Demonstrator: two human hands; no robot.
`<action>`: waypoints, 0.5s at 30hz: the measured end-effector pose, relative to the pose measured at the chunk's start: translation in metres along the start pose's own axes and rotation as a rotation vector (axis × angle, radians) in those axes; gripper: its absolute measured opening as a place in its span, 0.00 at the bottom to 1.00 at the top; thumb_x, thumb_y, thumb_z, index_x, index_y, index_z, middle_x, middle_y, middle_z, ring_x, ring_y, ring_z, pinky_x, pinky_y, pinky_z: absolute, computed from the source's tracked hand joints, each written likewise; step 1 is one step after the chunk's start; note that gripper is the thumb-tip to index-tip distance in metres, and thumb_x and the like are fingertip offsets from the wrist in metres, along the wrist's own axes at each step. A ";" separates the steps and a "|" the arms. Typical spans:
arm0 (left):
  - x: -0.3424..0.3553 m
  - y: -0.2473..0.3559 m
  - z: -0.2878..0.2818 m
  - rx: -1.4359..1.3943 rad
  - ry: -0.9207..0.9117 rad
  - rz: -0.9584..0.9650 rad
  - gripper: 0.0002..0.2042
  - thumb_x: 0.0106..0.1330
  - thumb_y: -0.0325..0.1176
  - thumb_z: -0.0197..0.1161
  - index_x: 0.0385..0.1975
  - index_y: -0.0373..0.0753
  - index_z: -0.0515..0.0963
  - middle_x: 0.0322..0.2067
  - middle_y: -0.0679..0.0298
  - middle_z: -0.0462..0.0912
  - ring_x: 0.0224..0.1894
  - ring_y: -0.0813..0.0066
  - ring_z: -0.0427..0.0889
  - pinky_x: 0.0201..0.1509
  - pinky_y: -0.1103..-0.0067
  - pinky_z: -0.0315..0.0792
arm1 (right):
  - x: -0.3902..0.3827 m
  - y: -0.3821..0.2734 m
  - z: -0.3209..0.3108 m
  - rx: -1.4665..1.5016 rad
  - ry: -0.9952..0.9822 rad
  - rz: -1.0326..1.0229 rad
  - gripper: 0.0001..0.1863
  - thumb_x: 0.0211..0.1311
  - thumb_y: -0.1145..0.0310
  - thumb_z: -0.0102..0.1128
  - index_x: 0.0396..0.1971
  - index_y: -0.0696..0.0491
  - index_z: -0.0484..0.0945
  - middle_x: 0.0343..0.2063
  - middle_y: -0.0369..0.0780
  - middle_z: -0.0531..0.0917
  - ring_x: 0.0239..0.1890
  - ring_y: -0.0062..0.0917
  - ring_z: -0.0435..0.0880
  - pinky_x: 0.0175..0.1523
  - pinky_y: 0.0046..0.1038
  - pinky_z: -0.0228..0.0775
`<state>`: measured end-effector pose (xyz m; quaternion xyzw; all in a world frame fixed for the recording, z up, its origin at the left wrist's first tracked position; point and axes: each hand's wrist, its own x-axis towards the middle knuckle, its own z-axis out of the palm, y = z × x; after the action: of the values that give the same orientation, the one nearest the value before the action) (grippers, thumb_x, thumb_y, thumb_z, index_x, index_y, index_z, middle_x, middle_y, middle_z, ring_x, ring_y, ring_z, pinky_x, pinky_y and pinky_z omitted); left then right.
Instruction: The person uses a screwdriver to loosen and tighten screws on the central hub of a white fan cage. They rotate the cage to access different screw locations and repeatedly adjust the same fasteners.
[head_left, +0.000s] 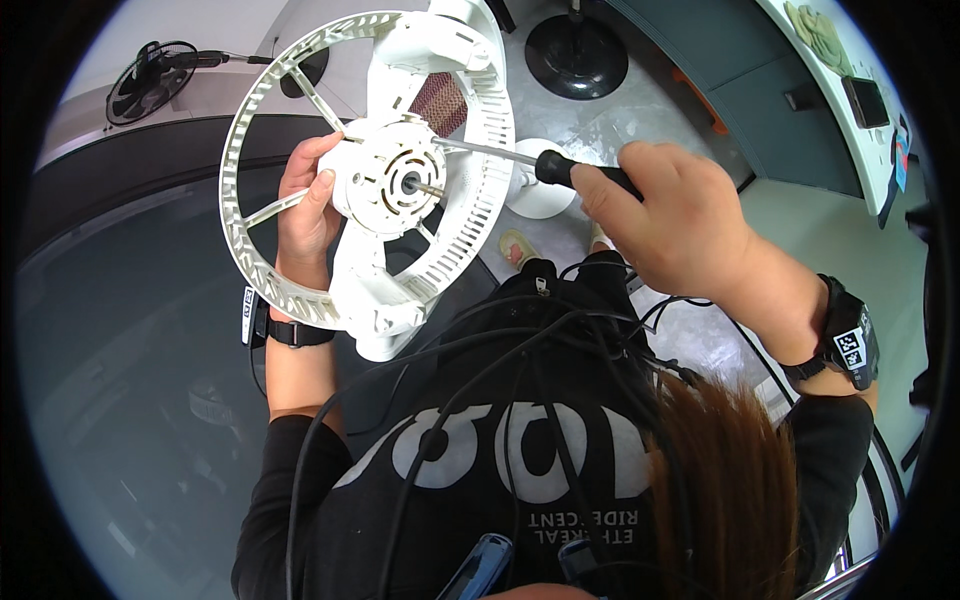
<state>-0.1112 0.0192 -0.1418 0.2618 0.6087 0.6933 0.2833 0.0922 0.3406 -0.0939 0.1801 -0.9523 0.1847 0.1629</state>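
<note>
A white plastic fan frame [235,190] is held up in front of me, a slotted ring with spokes running to a round motor housing [362,190]. A metal shaft [432,190] sticks out of the housing's middle. My left hand [308,220] is closed around the housing's left side, thumb on the front and fingers behind the spokes. In my right hand [680,220] is a screwdriver [555,168] with a black handle, its blade pointing left across the ring. The blade's tip meets the upper right edge of the housing; any screw there is too small to make out.
Black cables [470,345] hang across my front. At left lies a dark glossy tabletop [150,370]. A black fan [155,82] is at the far left. Beyond the frame are a black round base [576,58] and a white round base [541,200]. A white counter [858,150] carries a dark flat device [865,102].
</note>
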 end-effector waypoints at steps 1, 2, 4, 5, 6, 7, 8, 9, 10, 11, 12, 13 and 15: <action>0.000 0.000 0.000 0.003 0.009 -0.006 0.19 0.67 0.31 0.54 0.55 0.30 0.67 0.49 0.51 0.77 0.51 0.69 0.78 0.57 0.73 0.72 | 0.000 0.000 0.000 0.032 -0.013 -0.004 0.20 0.42 0.73 0.64 0.41 0.54 0.78 0.20 0.38 0.67 0.18 0.29 0.69 0.20 0.29 0.60; 0.000 0.000 0.000 0.002 0.013 -0.005 0.19 0.67 0.31 0.54 0.55 0.30 0.67 0.49 0.51 0.77 0.51 0.69 0.78 0.56 0.73 0.72 | 0.000 0.001 0.001 0.013 -0.015 -0.008 0.20 0.42 0.73 0.64 0.41 0.54 0.78 0.20 0.37 0.66 0.18 0.29 0.69 0.20 0.29 0.60; -0.001 -0.001 0.001 -0.001 0.022 -0.008 0.19 0.67 0.31 0.54 0.55 0.30 0.67 0.49 0.52 0.77 0.50 0.69 0.78 0.56 0.74 0.72 | 0.000 0.001 0.002 -0.019 -0.022 -0.014 0.20 0.41 0.74 0.64 0.41 0.54 0.77 0.19 0.37 0.65 0.18 0.29 0.70 0.20 0.29 0.61; -0.001 -0.001 0.001 -0.002 0.022 -0.008 0.19 0.67 0.31 0.54 0.55 0.30 0.67 0.49 0.52 0.77 0.50 0.69 0.78 0.56 0.74 0.72 | -0.001 0.001 0.003 -0.021 -0.011 -0.022 0.20 0.42 0.74 0.64 0.41 0.54 0.77 0.19 0.38 0.66 0.18 0.29 0.70 0.20 0.29 0.61; -0.002 -0.001 0.001 -0.007 0.022 -0.008 0.18 0.67 0.30 0.54 0.55 0.30 0.67 0.49 0.52 0.77 0.50 0.69 0.78 0.56 0.74 0.72 | -0.001 0.001 0.004 -0.021 -0.002 -0.029 0.19 0.43 0.74 0.63 0.41 0.54 0.77 0.19 0.38 0.67 0.18 0.30 0.69 0.20 0.29 0.61; -0.001 0.000 0.001 -0.001 0.010 -0.007 0.18 0.67 0.30 0.53 0.55 0.30 0.67 0.49 0.52 0.77 0.50 0.69 0.78 0.56 0.74 0.72 | 0.000 0.000 0.005 -0.022 0.019 -0.031 0.19 0.44 0.73 0.63 0.40 0.54 0.77 0.19 0.39 0.68 0.18 0.30 0.69 0.20 0.29 0.61; -0.001 0.000 0.001 0.002 -0.004 -0.005 0.18 0.67 0.30 0.53 0.55 0.30 0.67 0.49 0.52 0.77 0.50 0.69 0.78 0.56 0.74 0.72 | 0.000 -0.001 0.006 0.084 0.003 0.053 0.16 0.46 0.74 0.62 0.40 0.55 0.77 0.19 0.38 0.69 0.18 0.28 0.69 0.21 0.29 0.61; 0.000 0.000 0.001 0.004 -0.017 0.002 0.18 0.67 0.30 0.53 0.55 0.30 0.67 0.49 0.52 0.77 0.50 0.69 0.78 0.56 0.74 0.72 | 0.002 -0.001 0.007 0.187 0.001 0.142 0.14 0.49 0.74 0.61 0.39 0.55 0.77 0.19 0.38 0.70 0.18 0.26 0.69 0.21 0.29 0.62; 0.000 0.001 0.001 0.017 -0.026 0.002 0.18 0.67 0.30 0.54 0.55 0.30 0.67 0.49 0.52 0.77 0.50 0.69 0.78 0.56 0.74 0.72 | 0.004 -0.002 0.007 0.291 -0.002 0.229 0.12 0.52 0.74 0.61 0.39 0.55 0.77 0.19 0.37 0.72 0.19 0.24 0.69 0.21 0.29 0.62; 0.000 0.001 0.001 0.029 -0.035 0.005 0.19 0.67 0.30 0.54 0.55 0.30 0.67 0.49 0.52 0.77 0.50 0.69 0.78 0.56 0.74 0.72 | 0.006 -0.002 0.005 0.509 -0.048 0.411 0.10 0.55 0.74 0.59 0.38 0.56 0.76 0.19 0.37 0.72 0.17 0.22 0.68 0.19 0.27 0.60; 0.001 0.002 0.001 0.040 -0.047 0.018 0.19 0.67 0.30 0.54 0.56 0.30 0.67 0.49 0.52 0.77 0.50 0.69 0.78 0.55 0.74 0.72 | 0.009 -0.002 0.003 0.726 -0.095 0.593 0.08 0.57 0.74 0.57 0.37 0.56 0.75 0.18 0.37 0.73 0.16 0.19 0.67 0.18 0.25 0.58; 0.001 0.003 0.001 0.044 -0.037 0.009 0.18 0.67 0.29 0.54 0.55 0.30 0.67 0.49 0.52 0.77 0.50 0.69 0.78 0.55 0.74 0.72 | 0.011 -0.001 -0.001 0.938 -0.169 0.791 0.06 0.60 0.74 0.55 0.37 0.56 0.74 0.18 0.36 0.73 0.15 0.16 0.65 0.16 0.24 0.56; 0.002 0.004 0.001 0.051 -0.028 0.011 0.18 0.67 0.29 0.54 0.55 0.30 0.67 0.49 0.52 0.77 0.50 0.70 0.78 0.55 0.74 0.72 | 0.015 0.005 -0.010 1.384 -0.313 1.192 0.07 0.59 0.72 0.58 0.36 0.56 0.74 0.18 0.34 0.71 0.15 0.12 0.63 0.15 0.20 0.50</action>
<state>-0.1117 0.0210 -0.1380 0.2818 0.6207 0.6755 0.2811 0.0796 0.3451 -0.0809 -0.2593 -0.5765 0.7389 -0.2333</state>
